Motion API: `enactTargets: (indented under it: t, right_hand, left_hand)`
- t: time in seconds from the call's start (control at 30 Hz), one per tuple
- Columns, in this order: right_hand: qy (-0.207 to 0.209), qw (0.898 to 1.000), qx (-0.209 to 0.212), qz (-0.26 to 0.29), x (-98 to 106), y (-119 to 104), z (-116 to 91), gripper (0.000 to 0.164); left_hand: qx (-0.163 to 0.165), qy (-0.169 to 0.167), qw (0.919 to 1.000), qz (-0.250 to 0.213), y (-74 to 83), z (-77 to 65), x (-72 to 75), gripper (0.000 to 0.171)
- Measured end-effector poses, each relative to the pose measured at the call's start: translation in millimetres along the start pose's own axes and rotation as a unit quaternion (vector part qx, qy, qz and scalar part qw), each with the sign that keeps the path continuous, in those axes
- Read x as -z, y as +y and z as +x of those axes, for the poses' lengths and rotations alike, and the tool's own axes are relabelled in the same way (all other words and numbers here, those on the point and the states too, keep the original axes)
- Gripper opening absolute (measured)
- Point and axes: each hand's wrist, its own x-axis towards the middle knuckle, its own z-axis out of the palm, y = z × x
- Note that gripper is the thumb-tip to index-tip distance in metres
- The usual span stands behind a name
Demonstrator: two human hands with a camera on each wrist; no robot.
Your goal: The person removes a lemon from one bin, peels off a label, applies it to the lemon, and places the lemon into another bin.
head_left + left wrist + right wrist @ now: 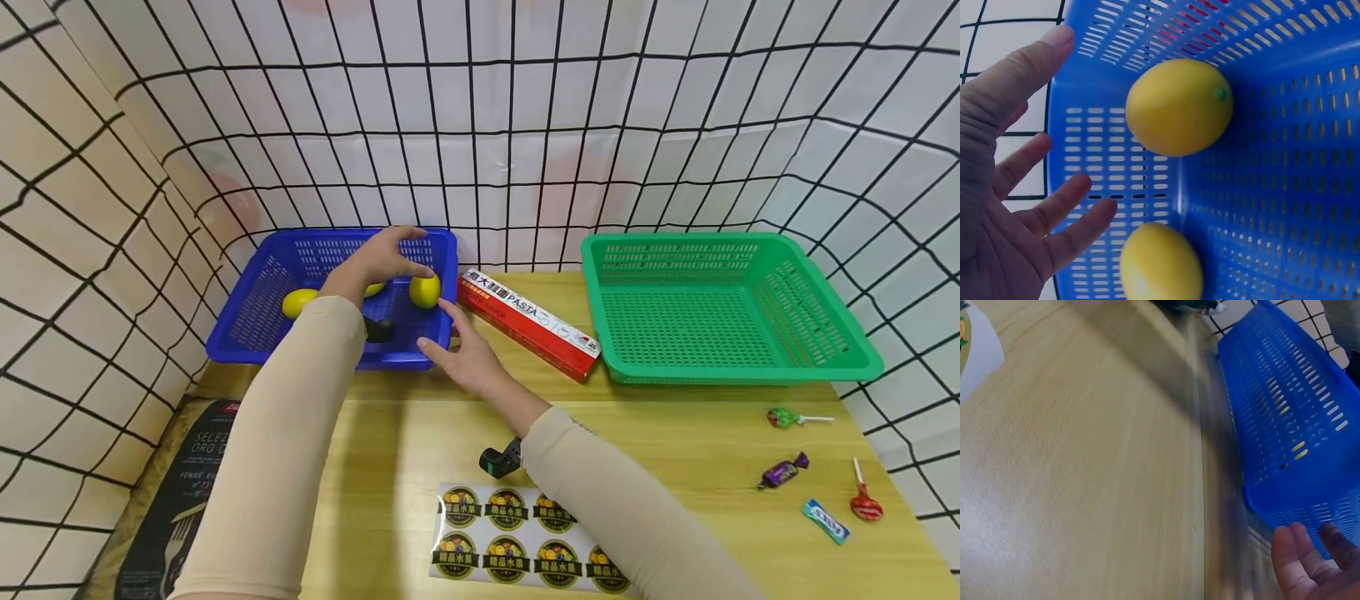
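A blue plastic basket with slotted walls stands at the back left. Yellow lemons lie inside it: one lemon at the left, one at the right end, and another partly hidden behind my left wrist. My left hand is over the basket with fingers spread, its thumb near the right-end lemon; in the left wrist view the fingers hold nothing and two lemons lie beside them. At the basket's front right corner is my right hand, fingers extended near the rim; whether they touch it I cannot tell.
A red pasta box lies between the blue basket and a green basket. Sheeted round stickers lie in front. Several wrapped sweets, including a purple candy, are at the right. A dark pasta bag lies left; black wire mesh surrounds the table.
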Motion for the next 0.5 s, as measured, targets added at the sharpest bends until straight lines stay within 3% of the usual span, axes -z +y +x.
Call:
enactTargets:
  t: [0.3,0.5]
  right_hand:
    - [-0.01,1.0,-0.02,0.009,-3,2,-1,0.077]
    - [-0.003,1.0,-0.028,0.012,-1,4,-1,0.076]
  left_hand:
    - [0.013,-0.01,0.9998,-0.013,-21.0,-1.4,-12.2,0.081]
    - [0.004,-0.002,1.0,-0.008,-20.1,0.3,-18.4,0.081]
